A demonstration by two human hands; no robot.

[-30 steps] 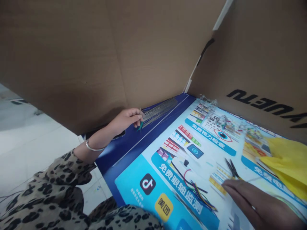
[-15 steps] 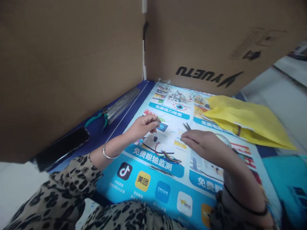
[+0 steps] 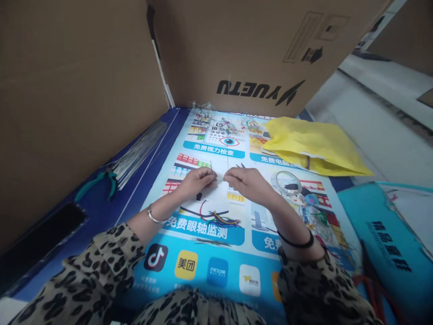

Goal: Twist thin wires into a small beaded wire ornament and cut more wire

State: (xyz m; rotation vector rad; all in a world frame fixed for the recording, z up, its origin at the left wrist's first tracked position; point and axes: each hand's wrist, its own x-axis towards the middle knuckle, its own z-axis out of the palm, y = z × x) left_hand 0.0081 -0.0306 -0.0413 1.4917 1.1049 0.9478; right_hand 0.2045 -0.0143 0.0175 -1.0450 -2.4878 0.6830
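Note:
My left hand [image 3: 199, 184] is closed in a pinch on a thin pale wire [image 3: 211, 165], whose end sticks up past the fingers. Close beside it, my right hand [image 3: 248, 184] is also closed, fingertips pinched almost against those of the left. The dark pointed tips of tweezers [image 3: 241, 166] show behind the right hand; the rest is hidden by it. Whether the right fingertips also grip the wire is too fine to tell. Below the hands, a bundle of coloured wires [image 3: 221, 220] lies on the printed poster [image 3: 189, 282].
Teal-handled pliers [image 3: 96, 184] and a sheaf of thin straight wires [image 3: 142, 151] lie left, near a black phone [image 3: 43, 246]. Cardboard walls [image 3: 233, 49] rise behind. To the right are a yellow bag [image 3: 314, 142], a clear tape roll [image 3: 288, 183] and a teal pouch [image 3: 385, 243].
My right hand has moved left, bringing its fingertips close to the left hand's. The left hand stays pinched. The view has swung to the right.

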